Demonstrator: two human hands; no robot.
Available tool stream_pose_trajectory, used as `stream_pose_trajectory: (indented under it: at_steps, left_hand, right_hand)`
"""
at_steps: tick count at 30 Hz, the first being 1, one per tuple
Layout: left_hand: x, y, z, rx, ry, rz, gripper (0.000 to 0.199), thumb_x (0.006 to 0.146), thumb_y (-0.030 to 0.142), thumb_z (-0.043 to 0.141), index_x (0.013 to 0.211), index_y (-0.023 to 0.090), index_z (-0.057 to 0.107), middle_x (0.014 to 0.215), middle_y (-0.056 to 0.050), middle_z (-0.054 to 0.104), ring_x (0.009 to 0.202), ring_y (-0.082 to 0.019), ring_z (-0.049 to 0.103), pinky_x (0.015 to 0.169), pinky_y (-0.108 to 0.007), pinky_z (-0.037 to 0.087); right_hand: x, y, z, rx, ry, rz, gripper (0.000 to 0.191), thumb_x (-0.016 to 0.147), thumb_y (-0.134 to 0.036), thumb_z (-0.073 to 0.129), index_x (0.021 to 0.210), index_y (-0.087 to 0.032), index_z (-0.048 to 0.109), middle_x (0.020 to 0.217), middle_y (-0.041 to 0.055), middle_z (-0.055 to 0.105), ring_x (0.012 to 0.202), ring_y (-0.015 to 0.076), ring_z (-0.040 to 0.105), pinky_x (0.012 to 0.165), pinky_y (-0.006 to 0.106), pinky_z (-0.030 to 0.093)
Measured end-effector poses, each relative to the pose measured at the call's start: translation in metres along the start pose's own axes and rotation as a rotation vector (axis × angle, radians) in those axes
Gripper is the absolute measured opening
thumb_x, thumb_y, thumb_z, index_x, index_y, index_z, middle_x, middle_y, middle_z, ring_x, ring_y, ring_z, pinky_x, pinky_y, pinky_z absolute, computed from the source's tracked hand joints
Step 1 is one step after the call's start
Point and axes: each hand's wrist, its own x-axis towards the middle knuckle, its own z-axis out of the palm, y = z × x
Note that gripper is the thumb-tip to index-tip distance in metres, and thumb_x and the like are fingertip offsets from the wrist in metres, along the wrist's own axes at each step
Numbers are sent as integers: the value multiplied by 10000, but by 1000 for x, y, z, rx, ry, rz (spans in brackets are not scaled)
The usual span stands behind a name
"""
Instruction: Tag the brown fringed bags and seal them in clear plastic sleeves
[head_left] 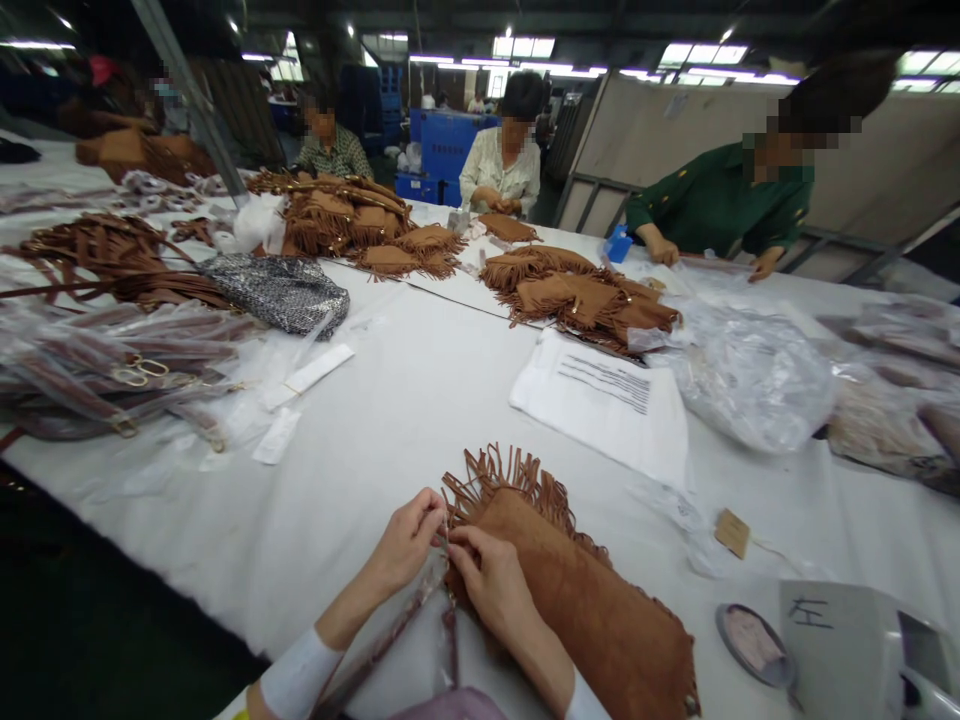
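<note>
A brown suede bag [585, 590] with fringe lies flat on the table before me, slanting down to the right. My left hand [411, 535] is at its upper left edge, fingertips pinched on the end of a plastic-wrapped strap [397, 625]. My right hand [491, 575] pinches the same end from the other side, its wrist lying over the bag. Both hands' fingertips meet beside the fringe [517, 480]. The strap runs down towards me in two lengths. The small fitting between my fingers is too fine to make out.
Plastic-wrapped straps [97, 370] lie left, beside a patterned dark bag [277, 290]. Brown fringed bags [577, 290] are piled across the table. A printed white sheet [600, 400], clear plastic [757, 375], a round tin [754, 645] and a grey machine [840, 640] are right. Several people work opposite.
</note>
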Motion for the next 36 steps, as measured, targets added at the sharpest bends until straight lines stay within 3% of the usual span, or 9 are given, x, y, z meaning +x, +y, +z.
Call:
stream_pose_trajectory:
  at_steps: [4,8,10,12,16,22,29,33,36]
  left_hand:
    - [2,4,8,-87,-27,-4,243,873,443,456,836,206,496,735,26,509,676,-128,538,645,-253,503]
    - [2,-6,14,-221,28,-126,297,823,495,528,882,210,471,764,30,537,653,-124,585,603,-250,505]
    - [1,-14,15,-282,85,-191,362,769,475,605,969,204,473,818,15,576,659,-124,606,613,-256,505]
    - [-2,-20,15,-261,59,-214,401,717,403,669,1012,178,517,840,-13,624,688,-134,620,661,-268,503]
    - [-8,-24,12,-55,-66,-147,165,709,275,651,807,146,680,777,-41,688,725,-163,613,712,-274,464]
    - [-8,-21,10,-59,13,-129,132,705,275,658,654,157,689,618,4,634,625,-140,523,625,-254,377]
    - [-13,-24,23,-435,113,-204,211,754,357,601,662,175,544,628,19,548,595,-107,492,612,-239,404]
    - [-12,-22,26,-651,124,-221,273,779,394,589,636,178,501,626,20,517,598,-106,500,623,-248,450]
    - [-10,-24,24,-875,163,-280,255,764,358,652,653,164,530,607,24,542,563,-94,517,603,-233,467]
  right_hand:
    - [5,6,8,130,62,42,243,885,-304,498,782,-184,682,724,15,686,654,156,605,625,241,422]
    - [4,15,10,142,77,73,263,867,-350,517,744,-168,661,660,6,646,602,143,561,574,233,399]
    - [3,18,10,162,81,86,263,862,-359,513,740,-166,644,654,6,632,602,141,550,569,231,402]
    - [3,20,11,195,77,97,263,865,-367,498,747,-171,626,662,5,622,614,141,551,571,229,408]
    - [3,22,12,265,53,99,285,878,-413,473,757,-184,590,652,-7,587,604,136,542,564,225,406]
    - [2,23,13,323,34,132,277,883,-435,461,777,-195,549,632,-26,544,565,127,532,543,225,407]
    - [4,24,13,355,61,152,165,821,-335,558,757,-184,571,646,-21,564,598,128,523,569,233,410]
    - [-4,25,1,654,-113,232,253,683,-317,745,845,-181,607,693,-31,604,601,111,535,572,220,415]
    - [-13,26,-8,850,-229,256,291,634,-338,812,811,-162,664,869,26,679,749,137,603,689,239,447]
